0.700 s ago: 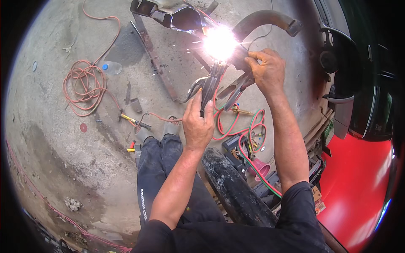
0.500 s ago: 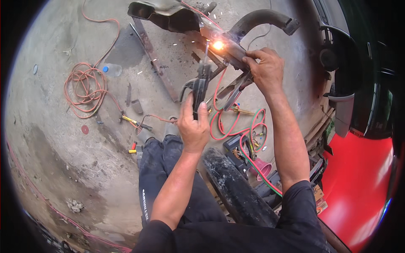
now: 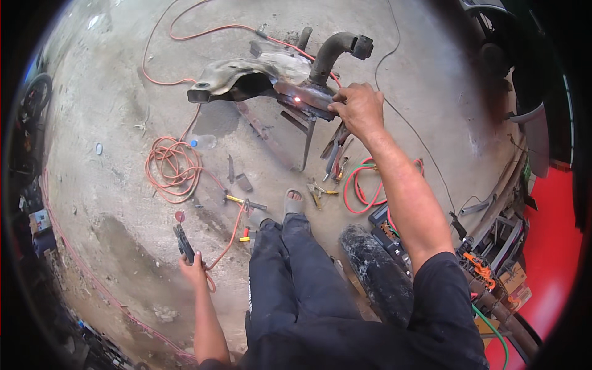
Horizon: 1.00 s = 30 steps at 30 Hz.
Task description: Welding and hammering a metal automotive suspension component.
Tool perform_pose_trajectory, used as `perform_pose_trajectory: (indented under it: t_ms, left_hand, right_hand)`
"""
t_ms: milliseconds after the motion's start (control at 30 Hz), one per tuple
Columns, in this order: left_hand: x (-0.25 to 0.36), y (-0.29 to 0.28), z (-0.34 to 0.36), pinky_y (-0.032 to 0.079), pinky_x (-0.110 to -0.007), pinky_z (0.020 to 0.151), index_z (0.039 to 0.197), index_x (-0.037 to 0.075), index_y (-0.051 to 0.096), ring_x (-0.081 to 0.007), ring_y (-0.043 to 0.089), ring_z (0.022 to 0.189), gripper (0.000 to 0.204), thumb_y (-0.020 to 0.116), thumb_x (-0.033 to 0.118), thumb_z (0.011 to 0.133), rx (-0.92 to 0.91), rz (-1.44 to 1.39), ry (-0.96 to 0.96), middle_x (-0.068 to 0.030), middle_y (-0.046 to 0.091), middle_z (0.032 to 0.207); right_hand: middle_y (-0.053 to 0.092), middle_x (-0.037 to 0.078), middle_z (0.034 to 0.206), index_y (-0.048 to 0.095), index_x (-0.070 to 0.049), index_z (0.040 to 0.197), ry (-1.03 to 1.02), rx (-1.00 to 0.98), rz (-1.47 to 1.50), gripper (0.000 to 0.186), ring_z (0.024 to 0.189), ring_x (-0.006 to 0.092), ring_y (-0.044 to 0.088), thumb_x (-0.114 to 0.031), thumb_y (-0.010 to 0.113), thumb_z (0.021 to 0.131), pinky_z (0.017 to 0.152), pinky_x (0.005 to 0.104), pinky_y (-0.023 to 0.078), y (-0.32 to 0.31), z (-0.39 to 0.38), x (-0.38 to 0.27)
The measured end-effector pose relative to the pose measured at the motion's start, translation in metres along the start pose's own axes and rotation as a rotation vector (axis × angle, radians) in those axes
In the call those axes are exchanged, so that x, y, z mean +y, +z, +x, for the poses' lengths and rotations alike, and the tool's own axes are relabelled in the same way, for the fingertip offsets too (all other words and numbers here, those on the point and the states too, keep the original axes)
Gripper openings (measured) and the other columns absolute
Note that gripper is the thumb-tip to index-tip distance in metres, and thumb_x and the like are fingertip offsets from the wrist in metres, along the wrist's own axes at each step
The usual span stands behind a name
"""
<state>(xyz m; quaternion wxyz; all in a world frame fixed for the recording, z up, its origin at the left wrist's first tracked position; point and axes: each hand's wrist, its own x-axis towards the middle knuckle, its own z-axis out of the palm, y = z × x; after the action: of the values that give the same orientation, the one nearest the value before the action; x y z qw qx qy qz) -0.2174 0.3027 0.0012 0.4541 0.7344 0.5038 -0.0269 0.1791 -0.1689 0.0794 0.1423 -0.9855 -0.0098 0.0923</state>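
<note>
My left hand (image 3: 193, 270) is low and to the left, wrapped round a black welding electrode holder (image 3: 183, 242). An orange cable runs from the holder. I cannot make out a rod in its jaws. Up and to the right, my right hand (image 3: 361, 110) pinches the right end of a grey, dirty sheet-metal car part (image 3: 231, 74), which looks like a suspension arm or crossmember. A thick curved tube (image 3: 330, 57) rises from this part, with a bracket at its tip. A small orange-red spot (image 3: 297, 99) glows on its near face, left of my right hand.
A coiled orange cable (image 3: 174, 169) and a plastic bottle (image 3: 206, 142) lie on the concrete floor. A yellow-handled hammer (image 3: 243, 201) is near my feet. Red and green hoses (image 3: 357, 194), pliers (image 3: 333, 159) and an open toolbox (image 3: 385, 229) are at right, beyond a black cylinder (image 3: 377, 274).
The bright arc with sparks has gone out, leaving a glowing spot. My left hand has swung the electrode holder down and left, away from the metal. My right hand still grips the part.
</note>
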Motion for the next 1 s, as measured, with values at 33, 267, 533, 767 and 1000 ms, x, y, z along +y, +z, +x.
perform_pose_trajectory:
  t_ms: [33, 267, 533, 767, 1000]
  left_hand:
    - [-0.005, -0.016, 0.000, 0.047, -0.027, 0.050, 0.133, -0.003, 0.050, -0.0132, 0.059, 0.059, 0.050, 0.075, 0.017, 0.094, 0.017, 0.066, -0.048, -0.0072, 0.062, 0.078]
    - [-0.037, -0.062, 0.010, 0.050, -0.044, 0.089, 0.121, -0.006, 0.060, -0.0289, 0.062, 0.102, 0.043, 0.067, 0.027, 0.094, 0.045, 0.437, -0.197, -0.0196, 0.065, 0.110]
    - [-0.118, -0.008, 0.085, 0.055, -0.043, 0.082, 0.119, -0.002, 0.061, -0.0352, 0.071, 0.089, 0.058, 0.082, 0.028, 0.074, 0.041, 0.509, -0.322, -0.0244, 0.070, 0.101]
    - [-0.236, 0.043, 0.180, 0.053, -0.048, 0.092, 0.102, 0.000, 0.078, -0.0413, 0.072, 0.101, 0.051, 0.074, 0.047, 0.083, -0.135, 0.643, -0.388, -0.0275, 0.074, 0.101]
    - [-0.356, 0.013, 0.301, 0.051, -0.049, 0.097, 0.122, 0.000, 0.070, -0.0419, 0.068, 0.113, 0.061, 0.070, 0.051, 0.088, 0.029, 0.776, -0.297, -0.0294, 0.071, 0.114]
  right_hand:
    - [0.072, 0.004, 0.098, 0.080, -0.017, 0.092, -0.003, 0.008, 0.012, 0.020, 0.107, 0.0265, 0.060, -0.032, 0.083, 0.079, 0.091, 0.0459, 0.040, 0.000, 0.000, 0.002]
    - [0.075, 0.006, 0.097, 0.080, -0.015, 0.092, -0.140, 0.073, 0.060, 0.025, 0.104, 0.0279, 0.063, -0.036, 0.083, 0.078, 0.087, 0.0478, 0.044, 0.017, 0.006, -0.005]
    - [0.073, 0.005, 0.090, 0.074, -0.001, 0.106, 0.090, -0.174, 0.422, 0.027, 0.081, 0.0063, 0.064, -0.023, 0.080, 0.092, 0.073, 0.0230, 0.050, 0.012, 0.013, 0.029]
    - [0.072, 0.007, 0.110, 0.069, -0.005, 0.130, 0.124, -0.165, 0.084, 0.041, 0.102, 0.0131, 0.063, -0.030, 0.072, 0.098, 0.092, 0.0264, 0.047, -0.014, 0.028, 0.078]
    - [0.066, 0.009, 0.130, 0.062, 0.001, 0.136, 0.219, -0.252, 0.085, 0.045, 0.118, 0.0178, 0.061, -0.032, 0.060, 0.106, 0.107, 0.0323, 0.042, -0.055, 0.046, 0.109]
